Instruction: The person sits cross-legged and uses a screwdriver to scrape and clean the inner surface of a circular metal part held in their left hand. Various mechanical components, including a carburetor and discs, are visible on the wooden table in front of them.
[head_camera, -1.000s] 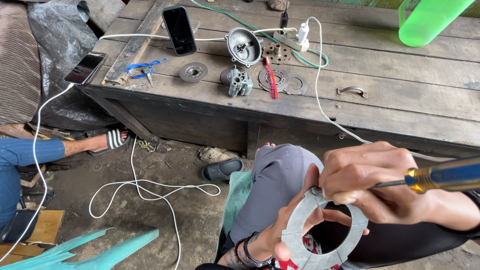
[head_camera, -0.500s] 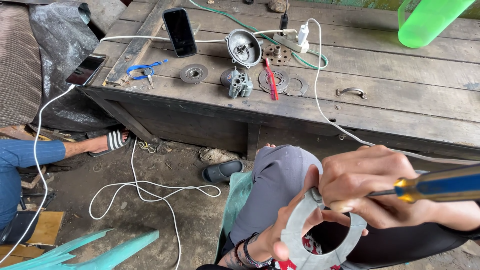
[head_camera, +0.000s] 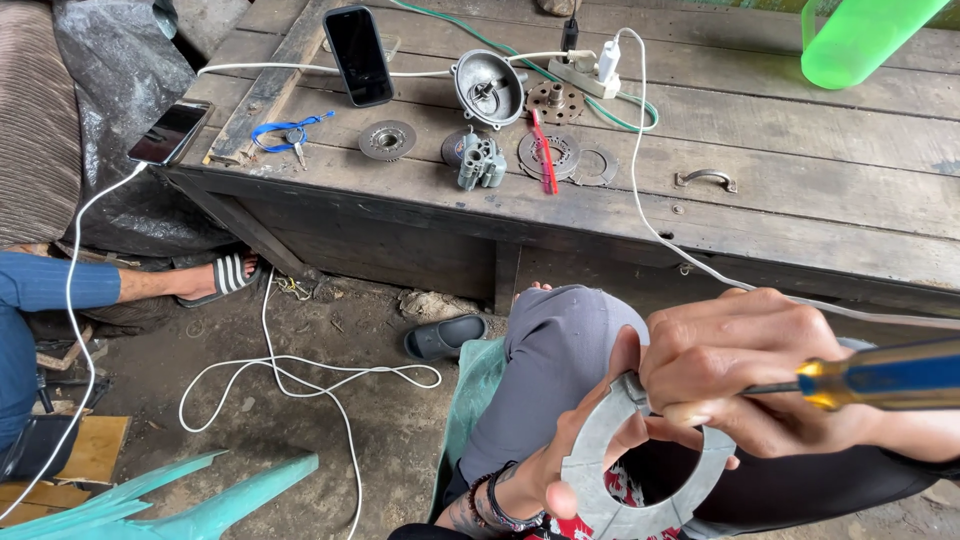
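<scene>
My left hand (head_camera: 560, 470) grips the ring (head_camera: 640, 500), my right hand (head_camera: 740, 380) grips the screwdriver (head_camera: 880, 375); I should press gently.

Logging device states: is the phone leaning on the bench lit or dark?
Dark: the phone stands propped, its screen plain black.

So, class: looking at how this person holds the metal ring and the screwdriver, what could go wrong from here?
1. The screwdriver in the right hand works at the grey metal ring right beside the left hand; a slip could jab its fingers.
2. The ring is held over the lap, unsupported, so it might twist or drop.
</scene>
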